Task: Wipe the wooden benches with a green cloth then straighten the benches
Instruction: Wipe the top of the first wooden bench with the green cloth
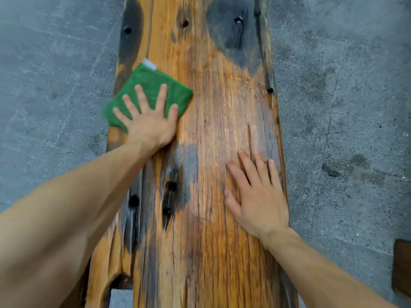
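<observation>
Grey stone floor point(55, 63) fills both sides of the frame. Wooden bench point(211, 107) runs down the centre, top to bottom, orange with dark patches and small holes. Dark wooden piece point(402, 267) sits at the lower right edge, cut off. Left hand point(151, 125), centre left, presses flat with straight spread fingers on the green cloth point(146, 85). Right hand point(258, 196), lower right of centre, rests flat on the bare bench, fingers straight. Cloth lies at the bench's left edge, white tag point(149, 64) at its top corner.
</observation>
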`<act>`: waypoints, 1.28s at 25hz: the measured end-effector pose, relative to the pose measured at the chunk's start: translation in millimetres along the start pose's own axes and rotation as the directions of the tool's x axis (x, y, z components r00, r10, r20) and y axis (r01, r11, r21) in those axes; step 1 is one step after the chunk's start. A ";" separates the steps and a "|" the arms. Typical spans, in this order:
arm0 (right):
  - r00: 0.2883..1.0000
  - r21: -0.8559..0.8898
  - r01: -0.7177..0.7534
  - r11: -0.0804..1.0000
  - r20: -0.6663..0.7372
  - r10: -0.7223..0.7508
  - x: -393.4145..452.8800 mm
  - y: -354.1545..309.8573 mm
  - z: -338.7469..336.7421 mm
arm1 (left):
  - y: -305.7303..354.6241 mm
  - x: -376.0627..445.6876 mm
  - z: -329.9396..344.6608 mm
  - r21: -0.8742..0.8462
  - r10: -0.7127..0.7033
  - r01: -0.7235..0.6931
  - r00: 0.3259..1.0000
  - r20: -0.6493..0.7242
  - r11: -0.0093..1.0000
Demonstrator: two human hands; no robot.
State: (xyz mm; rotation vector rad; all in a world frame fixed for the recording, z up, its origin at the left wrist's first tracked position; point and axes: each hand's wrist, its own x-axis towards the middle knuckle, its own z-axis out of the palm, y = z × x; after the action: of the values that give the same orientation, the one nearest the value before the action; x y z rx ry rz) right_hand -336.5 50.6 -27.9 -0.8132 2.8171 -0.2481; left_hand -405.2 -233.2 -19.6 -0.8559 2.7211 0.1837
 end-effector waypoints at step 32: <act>0.999 -0.027 0.037 0.999 -0.019 -0.037 8.8 2.9 -2.7 | 172.1 88.2 -28.5 -0.018 0.479 -0.479 0.873 0.092 0.878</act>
State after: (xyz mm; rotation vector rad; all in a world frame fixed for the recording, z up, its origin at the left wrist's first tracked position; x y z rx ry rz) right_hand -345.9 48.5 -27.2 -0.8739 2.8312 -0.2260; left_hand -580.1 -146.2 -13.0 -0.1433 2.7882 0.3073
